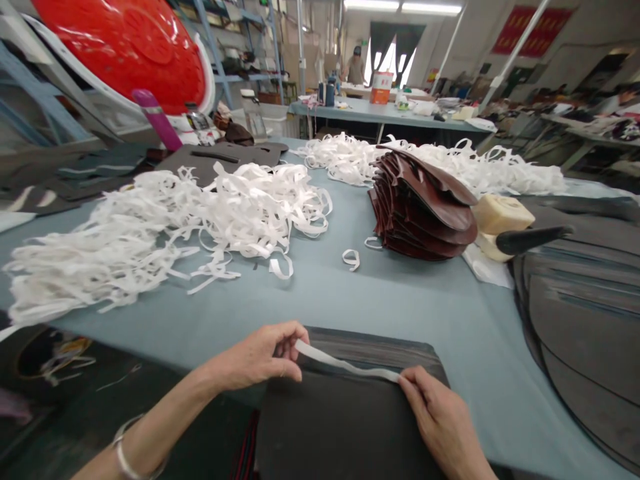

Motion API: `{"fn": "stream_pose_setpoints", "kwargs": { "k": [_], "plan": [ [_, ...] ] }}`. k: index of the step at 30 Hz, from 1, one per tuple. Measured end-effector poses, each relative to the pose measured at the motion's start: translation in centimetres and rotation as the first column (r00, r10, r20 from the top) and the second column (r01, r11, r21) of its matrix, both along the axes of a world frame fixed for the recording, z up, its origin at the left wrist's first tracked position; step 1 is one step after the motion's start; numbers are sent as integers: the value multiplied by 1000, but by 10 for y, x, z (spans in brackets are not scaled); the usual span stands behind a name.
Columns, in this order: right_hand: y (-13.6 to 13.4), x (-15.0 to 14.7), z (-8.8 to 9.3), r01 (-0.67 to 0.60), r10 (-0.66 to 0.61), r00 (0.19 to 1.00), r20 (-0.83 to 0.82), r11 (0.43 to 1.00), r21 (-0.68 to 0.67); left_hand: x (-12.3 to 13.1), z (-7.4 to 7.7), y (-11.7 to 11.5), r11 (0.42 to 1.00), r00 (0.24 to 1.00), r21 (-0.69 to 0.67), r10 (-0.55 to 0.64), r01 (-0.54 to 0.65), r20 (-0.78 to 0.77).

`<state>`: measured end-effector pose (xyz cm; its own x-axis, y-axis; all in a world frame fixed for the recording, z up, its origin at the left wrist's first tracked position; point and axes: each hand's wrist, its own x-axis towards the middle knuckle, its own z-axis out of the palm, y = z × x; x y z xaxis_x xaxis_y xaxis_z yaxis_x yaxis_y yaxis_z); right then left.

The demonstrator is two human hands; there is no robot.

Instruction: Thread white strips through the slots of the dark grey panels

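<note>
From my remote seat I watched the two hands stand apart at the bottom center of the frame, a white strip (345, 366) stretched between them. The left hand (280, 353) had its curled fingers closed on the strip's left end, its thumb held away; the right hand (443, 413) gripped the other end at its fingertips. The strip lay across the upper part of a dark panel (345, 427), which overlapped the near edge of the table (305, 300). I saw a heap of white strips (255, 207) left of center and a stack of brown pieces (425, 207) right of center.
</note>
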<state>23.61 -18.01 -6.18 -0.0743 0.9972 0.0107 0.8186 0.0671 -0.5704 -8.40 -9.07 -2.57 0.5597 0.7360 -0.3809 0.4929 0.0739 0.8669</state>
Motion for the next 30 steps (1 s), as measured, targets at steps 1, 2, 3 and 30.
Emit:
{"fn": "stream_pose_setpoints", "kwargs": {
  "k": [1, 2, 3, 30],
  "plan": [
    [1, 0, 1, -1, 1, 1000, -8, 1000, -13, 0, 1, -1, 1000, 1000, -22, 9, -9, 16],
    [1, 1, 2, -7, 6, 1000, -22, 1000, -30, 0, 2, -2, 999, 1000, -27, 20, -19, 24],
    [2, 2, 4, -15, 13, 999, -41, 999, -52, 1, 1, -2, 999, 999, -18, 33, -33, 28],
    [43, 27, 6, 298, -326, 943, -61, 914, -276, 34, -24, -7, 883, 825, 186, 469, -431, -316]
  ]
}}
